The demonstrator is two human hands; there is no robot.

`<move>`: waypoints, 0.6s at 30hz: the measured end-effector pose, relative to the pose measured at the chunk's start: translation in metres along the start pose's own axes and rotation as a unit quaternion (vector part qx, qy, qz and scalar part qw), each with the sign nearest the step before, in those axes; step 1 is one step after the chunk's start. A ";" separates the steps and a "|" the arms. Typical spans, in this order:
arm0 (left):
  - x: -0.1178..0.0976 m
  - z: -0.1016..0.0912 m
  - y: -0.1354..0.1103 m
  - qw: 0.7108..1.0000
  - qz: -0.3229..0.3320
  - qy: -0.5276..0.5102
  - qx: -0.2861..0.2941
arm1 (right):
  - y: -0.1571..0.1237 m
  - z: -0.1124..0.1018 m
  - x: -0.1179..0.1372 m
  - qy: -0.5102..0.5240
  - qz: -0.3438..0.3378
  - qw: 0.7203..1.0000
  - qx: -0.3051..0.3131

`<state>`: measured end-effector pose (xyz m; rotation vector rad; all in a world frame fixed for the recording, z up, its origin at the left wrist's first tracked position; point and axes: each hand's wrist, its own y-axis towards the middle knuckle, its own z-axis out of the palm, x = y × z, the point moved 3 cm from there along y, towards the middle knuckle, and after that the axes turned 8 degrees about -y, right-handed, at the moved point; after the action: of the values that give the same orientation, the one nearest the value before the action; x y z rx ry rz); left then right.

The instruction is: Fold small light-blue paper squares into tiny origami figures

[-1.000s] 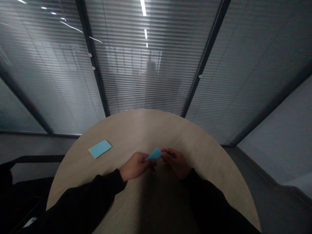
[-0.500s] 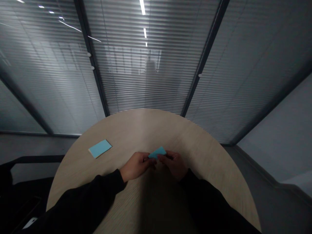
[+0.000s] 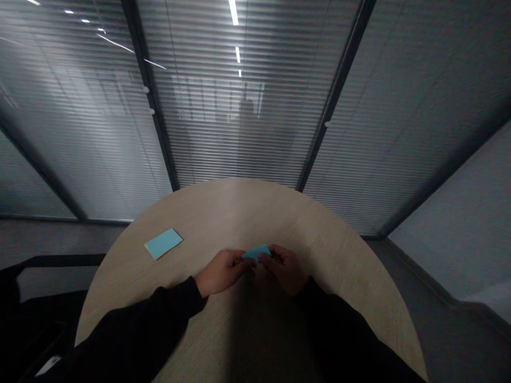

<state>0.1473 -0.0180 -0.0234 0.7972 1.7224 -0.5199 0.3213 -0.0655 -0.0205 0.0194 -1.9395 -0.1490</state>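
A small folded light-blue paper (image 3: 256, 251) is pinched between both my hands just above the round wooden table (image 3: 223, 213). My left hand (image 3: 221, 272) grips its left end with closed fingers. My right hand (image 3: 284, 267) holds its right end, fingers curled over it. Both arms wear black sleeves. A pad of light-blue paper sheets (image 3: 163, 243) lies flat on the table to the left, well apart from my hands.
Glass walls with horizontal blinds and dark frames (image 3: 154, 106) stand right behind the table's far edge. A dark chair or bag (image 3: 35, 298) sits at the lower left. Grey floor (image 3: 439, 298) shows to the right of the table.
The blue paper has gone from tilted up to lower and flatter between my hands. My right hand has shifted slightly left over it. The pad has not moved.
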 end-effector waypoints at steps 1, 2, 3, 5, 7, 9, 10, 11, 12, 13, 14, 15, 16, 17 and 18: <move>-0.001 0.000 0.000 1.000 0.001 0.007 -0.003 | 0.000 0.000 -0.001 -0.010 0.006 1.000 -0.002; -0.001 0.000 -0.001 1.000 0.003 0.013 -0.007 | -0.001 0.000 -0.002 -0.012 0.010 1.000 -0.007; -0.002 0.000 -0.001 1.000 0.005 0.015 -0.010 | -0.001 0.000 -0.003 -0.013 0.013 1.000 -0.008; -0.004 0.000 -0.001 1.000 0.010 0.015 -0.014 | 0.000 -0.001 -0.005 -0.011 0.018 1.000 -0.007; -0.004 0.000 -0.001 1.000 0.011 0.009 -0.014 | 0.000 -0.001 -0.006 -0.016 0.020 1.000 -0.003; -0.003 0.000 -0.001 1.000 0.011 -0.002 -0.013 | 0.000 -0.001 -0.004 -0.027 0.013 1.000 -0.005; -0.003 0.000 -0.001 1.000 0.013 -0.009 -0.010 | 0.000 0.000 -0.003 -0.035 0.007 0.999 -0.004; -0.002 0.001 -0.001 1.000 0.015 -0.016 -0.007 | 0.000 0.000 -0.002 -0.042 0.002 0.999 -0.002; -0.002 0.001 -0.001 1.000 0.017 -0.023 -0.003 | -0.001 0.000 -0.002 -0.048 -0.001 0.999 0.001; -0.002 0.001 -0.001 0.999 0.020 -0.028 0.000 | -0.001 0.000 -0.001 -0.053 -0.002 0.999 0.006; -0.003 0.001 -0.001 0.999 0.022 -0.030 0.000 | -0.001 0.000 0.000 -0.055 -0.001 0.998 0.010; -0.003 0.001 -0.002 0.999 0.022 -0.030 -0.002 | -0.002 0.000 0.000 -0.057 0.002 0.998 0.012; -0.004 0.001 -0.001 0.999 0.021 -0.027 -0.006 | -0.002 0.000 0.001 -0.057 0.004 0.998 0.013; -0.004 0.001 -0.001 0.999 0.020 -0.024 -0.009 | -0.002 -0.001 0.001 -0.055 0.008 0.998 0.014; -0.004 0.001 -0.001 0.999 0.019 -0.023 -0.012 | -0.002 -0.001 0.002 -0.052 0.010 0.998 0.016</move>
<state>0.1475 -0.0204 -0.0194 0.7938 1.6657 -0.4872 0.3213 -0.0682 -0.0189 0.0141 -2.0451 -0.1071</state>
